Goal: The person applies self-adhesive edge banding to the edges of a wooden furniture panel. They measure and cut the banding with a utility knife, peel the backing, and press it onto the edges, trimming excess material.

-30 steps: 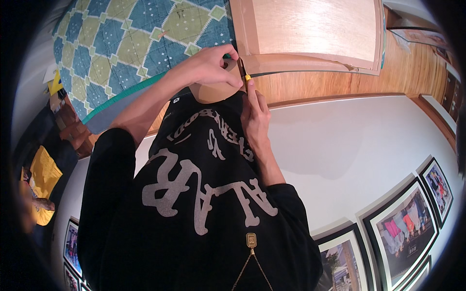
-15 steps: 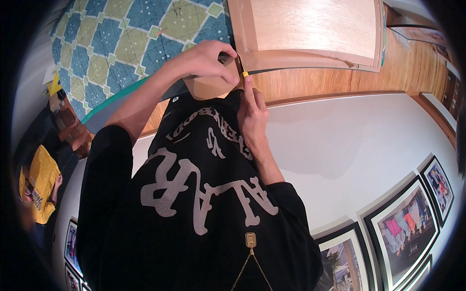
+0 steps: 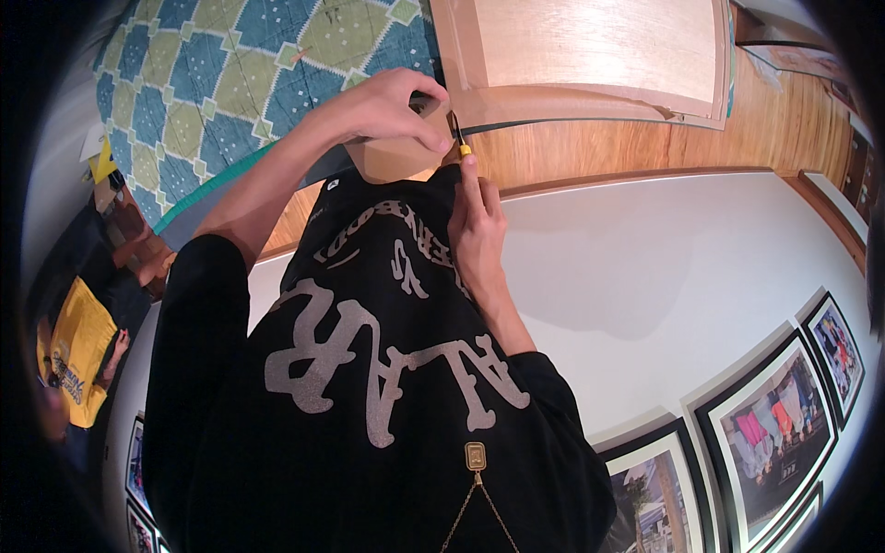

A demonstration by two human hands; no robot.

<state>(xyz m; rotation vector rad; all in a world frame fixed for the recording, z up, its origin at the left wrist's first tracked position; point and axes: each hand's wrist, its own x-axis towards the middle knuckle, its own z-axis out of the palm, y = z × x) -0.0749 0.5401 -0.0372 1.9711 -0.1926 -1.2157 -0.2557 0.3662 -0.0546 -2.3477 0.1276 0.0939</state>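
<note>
My left hand [image 3: 392,109] curves its fingers and thumb round a roll of brown tape [image 3: 392,158] in front of my waist. The roll's dark hole shows between thumb and fingers. My right hand [image 3: 479,217] is closed on a slim knife [image 3: 465,148] with a yellow handle and a narrow dark blade, the index finger stretched along it. The blade points away from me, close by the roll and the left thumb. Just beyond lies a wooden panel [image 3: 590,46] with brown tape [image 3: 553,103] along its edges.
A blue and green patterned quilt [image 3: 267,69] spreads out at the far left, next to the panel. Wooden floor [image 3: 627,147] runs below the panel, along a white wall [image 3: 636,249] with framed pictures [image 3: 765,424]. At the left edge is another person in yellow [image 3: 78,355].
My right hand has drawn the knife slightly toward me, and more of its dark blade shows. The left hand, still round the tape roll, has shifted slightly away from me.
</note>
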